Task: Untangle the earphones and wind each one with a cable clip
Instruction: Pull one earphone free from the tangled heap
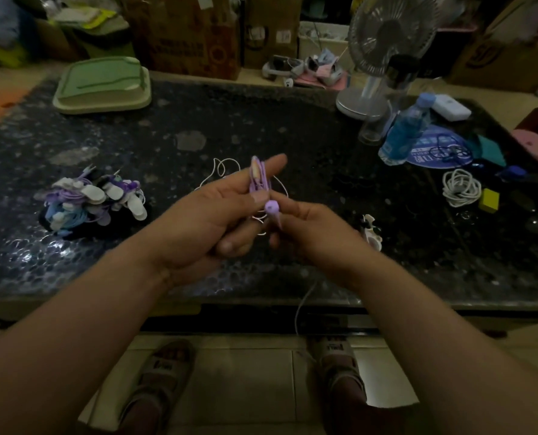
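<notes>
My left hand (211, 211) holds a wound purple earphone cable (259, 180) between thumb and forefinger, above the middle of the dark table. My right hand (311, 230) pinches a purple cable clip (273, 210) right beside that bundle. A thin white earphone cable (222, 169) lies looped on the table behind my hands, and a strand of it hangs over the front edge. A pile of wound earphones with clips (95, 199), purple, white and blue, sits at the left. A white clip or earphone piece (371, 233) lies to the right of my right hand.
The dark speckled table (261, 120) carries a green tray (104, 86) at the back left, a desk fan (383, 51) and a blue bottle (402, 133) at the back right, and a coiled white cable (460, 188) beside a yellow block (489, 200) at the right. Boxes stand behind.
</notes>
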`<state>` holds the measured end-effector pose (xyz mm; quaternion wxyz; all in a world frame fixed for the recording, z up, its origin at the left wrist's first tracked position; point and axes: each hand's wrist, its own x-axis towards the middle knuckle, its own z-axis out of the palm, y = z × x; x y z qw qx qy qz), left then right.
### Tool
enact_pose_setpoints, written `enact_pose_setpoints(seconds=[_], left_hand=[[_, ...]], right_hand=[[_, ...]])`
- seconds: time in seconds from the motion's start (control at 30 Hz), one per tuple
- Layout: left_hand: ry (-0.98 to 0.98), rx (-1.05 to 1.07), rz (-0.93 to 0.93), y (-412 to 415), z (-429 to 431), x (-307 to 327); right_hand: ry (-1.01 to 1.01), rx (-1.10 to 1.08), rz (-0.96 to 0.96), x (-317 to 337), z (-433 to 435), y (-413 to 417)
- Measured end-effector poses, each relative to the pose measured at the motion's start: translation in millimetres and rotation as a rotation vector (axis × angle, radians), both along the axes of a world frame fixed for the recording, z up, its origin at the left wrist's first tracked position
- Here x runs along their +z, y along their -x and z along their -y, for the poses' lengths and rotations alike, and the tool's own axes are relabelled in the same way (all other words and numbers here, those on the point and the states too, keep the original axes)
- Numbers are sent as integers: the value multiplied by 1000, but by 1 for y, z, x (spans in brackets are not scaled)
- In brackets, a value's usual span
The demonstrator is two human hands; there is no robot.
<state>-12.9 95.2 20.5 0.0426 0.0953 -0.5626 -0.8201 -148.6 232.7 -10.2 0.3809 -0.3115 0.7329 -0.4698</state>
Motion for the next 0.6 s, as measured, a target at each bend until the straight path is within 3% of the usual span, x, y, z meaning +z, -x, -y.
enact_pose_setpoints(seconds=[0.1,0.23,0.33,0.6], left_hand=[[197,150,47,5,3,-7],[596,302,98,7,9,-13],[881,198,122,4,11,-21],[880,-90,169,-3,-1,-17]], right_hand=[[-95,14,-326,3,10,-26],[-31,39,-418,15,5,-45],[-44,55,-543,19,-2,-39],[89,-75,-528,34,-16,-9]])
